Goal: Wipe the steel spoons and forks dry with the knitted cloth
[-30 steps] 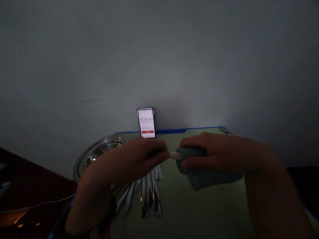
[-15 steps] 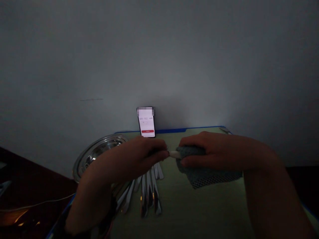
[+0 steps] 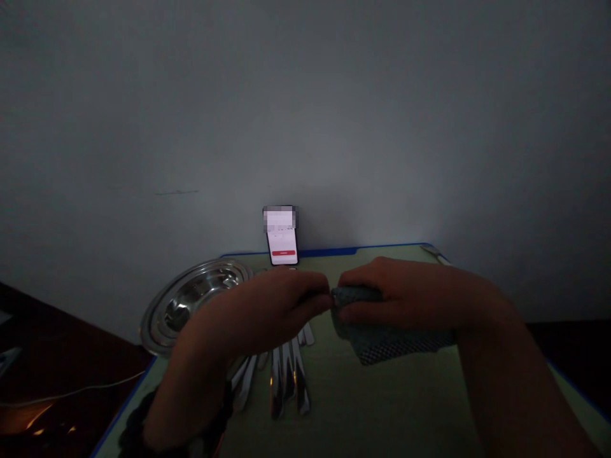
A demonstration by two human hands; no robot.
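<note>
Right hand [image 3: 401, 292]: here it is, curled firmly closed, fingers over the top and thumb underneath, with the cloth [image 3: 367, 343] bunched in its grip; that wrap probably keeps the folds from slipping.
Cloth: grey-green, doubled inside the right palm, its checked edge hanging below that hand, loose because only the upper folds are squeezed.
Left hand [image 3: 281, 302]: right up against the cloth's near end now, thumb and fingertips drawn into a tight pinch! Whether it has the cloth's tip or something inside it, I can't tell; it looks like a steadying hold, two hands sharing one short line.
Cutlery [image 3: 288, 372]: metal handles fanned out below the left hand, pointing back toward the person, upper ends hidden under that hand; within easy reach, I'd judge.
Bowl [image 3: 153, 312]: shiny, wide-rimmed, left of the left hand and partly behind its forearm, seemingly parked out of the working space.
Phone [image 3: 284, 245]: propped upright against the wall [image 3: 382, 127] just beyond the left hand, lit screen facing the person, presumably so it can be read hands-free.
Table [image 3: 372, 413]: pale green under both hands, blue along its far edge.
</note>
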